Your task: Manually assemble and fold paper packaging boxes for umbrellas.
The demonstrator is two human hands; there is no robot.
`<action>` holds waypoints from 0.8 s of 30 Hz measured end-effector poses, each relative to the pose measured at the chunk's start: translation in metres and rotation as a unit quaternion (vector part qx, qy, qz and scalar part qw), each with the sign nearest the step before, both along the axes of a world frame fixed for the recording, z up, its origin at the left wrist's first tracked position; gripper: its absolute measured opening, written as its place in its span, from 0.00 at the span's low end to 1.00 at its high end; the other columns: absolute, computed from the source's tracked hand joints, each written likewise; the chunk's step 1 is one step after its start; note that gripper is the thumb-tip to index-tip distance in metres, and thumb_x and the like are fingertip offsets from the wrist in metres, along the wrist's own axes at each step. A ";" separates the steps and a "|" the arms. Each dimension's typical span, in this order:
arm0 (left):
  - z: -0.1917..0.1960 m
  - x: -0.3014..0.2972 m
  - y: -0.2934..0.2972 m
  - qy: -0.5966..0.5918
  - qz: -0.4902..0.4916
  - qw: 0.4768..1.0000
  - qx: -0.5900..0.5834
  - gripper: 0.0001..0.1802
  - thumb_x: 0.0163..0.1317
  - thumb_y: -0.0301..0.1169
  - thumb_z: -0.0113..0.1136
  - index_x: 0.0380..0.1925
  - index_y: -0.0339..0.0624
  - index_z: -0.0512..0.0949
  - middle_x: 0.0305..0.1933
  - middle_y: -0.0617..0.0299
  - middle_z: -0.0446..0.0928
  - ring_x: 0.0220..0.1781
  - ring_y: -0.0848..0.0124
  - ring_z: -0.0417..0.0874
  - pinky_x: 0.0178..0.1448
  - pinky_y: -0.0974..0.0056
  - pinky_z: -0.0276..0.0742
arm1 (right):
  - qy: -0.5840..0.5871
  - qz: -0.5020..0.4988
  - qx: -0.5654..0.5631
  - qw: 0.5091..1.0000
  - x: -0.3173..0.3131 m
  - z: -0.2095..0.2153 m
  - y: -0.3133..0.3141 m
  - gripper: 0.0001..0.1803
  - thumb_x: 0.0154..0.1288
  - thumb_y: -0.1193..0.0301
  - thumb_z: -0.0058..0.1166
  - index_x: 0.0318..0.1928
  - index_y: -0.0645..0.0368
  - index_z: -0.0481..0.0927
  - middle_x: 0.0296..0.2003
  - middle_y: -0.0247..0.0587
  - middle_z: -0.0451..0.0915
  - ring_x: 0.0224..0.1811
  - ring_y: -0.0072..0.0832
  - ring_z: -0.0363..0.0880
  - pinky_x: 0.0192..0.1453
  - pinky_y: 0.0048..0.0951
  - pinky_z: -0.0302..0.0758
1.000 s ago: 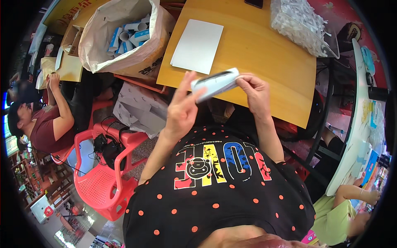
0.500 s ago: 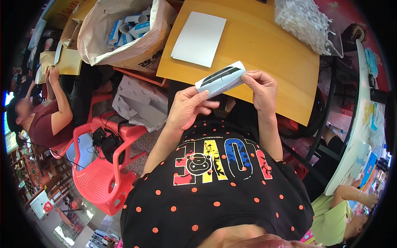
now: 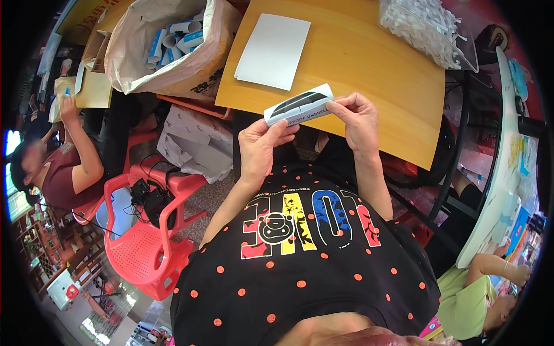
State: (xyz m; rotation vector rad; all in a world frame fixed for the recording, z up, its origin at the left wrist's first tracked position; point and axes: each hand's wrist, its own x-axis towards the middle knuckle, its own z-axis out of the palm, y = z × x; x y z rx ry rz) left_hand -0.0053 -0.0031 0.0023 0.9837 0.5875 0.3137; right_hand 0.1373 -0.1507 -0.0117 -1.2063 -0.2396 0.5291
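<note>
A curled pale paper sleeve (image 3: 300,108) with a black umbrella picture is held between my two hands, just off the near edge of the wooden table. My left hand (image 3: 258,144) pinches its left end, thumb in front and fingers behind. At the right end, my right hand (image 3: 356,118) grips it between thumb and fingertips. Just beyond lies a stack of white sheets (image 3: 273,52) on the table (image 3: 352,63). The back of the sleeve is hidden.
A white woven sack (image 3: 138,81) of rolled blue-and-white sleeves (image 3: 173,43) stands left of the table. A clear bin of translucent plastic pieces (image 3: 424,29) sits far right. A red plastic chair (image 3: 135,248) is at left. People sit at left (image 3: 81,167) and lower right (image 3: 470,294).
Both hands have shifted slightly left with the sleeve, and its printed front now faces me more. My left fingers have drawn in behind it. The person at left has moved their hands.
</note>
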 end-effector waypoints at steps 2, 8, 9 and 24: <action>0.003 0.000 0.000 -0.003 -0.007 1.000 0.005 0.13 0.66 0.26 0.56 0.47 0.28 0.77 0.43 0.48 0.81 0.40 0.62 0.86 0.40 0.67 0.85 | 0.011 0.010 -0.014 1.000 0.002 -0.001 -0.001 0.08 0.56 0.81 0.63 0.37 0.68 0.80 0.32 0.41 0.82 0.35 0.21 0.80 0.44 0.21 0.77; 0.005 0.001 0.001 -0.001 -0.011 1.000 0.021 0.15 0.68 0.30 0.55 0.47 0.27 0.76 0.43 0.46 0.81 0.39 0.60 0.86 0.35 0.68 0.85 | 0.045 0.028 -0.004 0.999 0.001 0.003 0.002 0.10 0.59 0.80 0.61 0.42 0.70 0.80 0.35 0.43 0.83 0.37 0.23 0.81 0.47 0.23 0.77; 0.006 0.001 0.001 0.000 -0.010 1.000 0.016 0.15 0.68 0.30 0.55 0.47 0.28 0.76 0.43 0.46 0.81 0.38 0.60 0.87 0.34 0.68 0.85 | 0.045 0.030 -0.005 0.999 0.001 0.002 0.002 0.10 0.59 0.80 0.61 0.42 0.70 0.80 0.35 0.42 0.83 0.37 0.23 0.81 0.47 0.23 0.77; -0.010 0.004 -0.001 -0.046 0.023 0.999 0.008 0.16 0.73 0.33 0.45 0.49 0.29 0.71 0.45 0.46 0.80 0.43 0.59 0.86 0.45 0.64 0.85 | 0.083 0.038 -0.031 0.995 -0.007 -0.011 0.007 0.10 0.59 0.77 0.62 0.41 0.67 0.80 0.32 0.36 0.82 0.26 0.13 0.71 0.31 0.15 0.67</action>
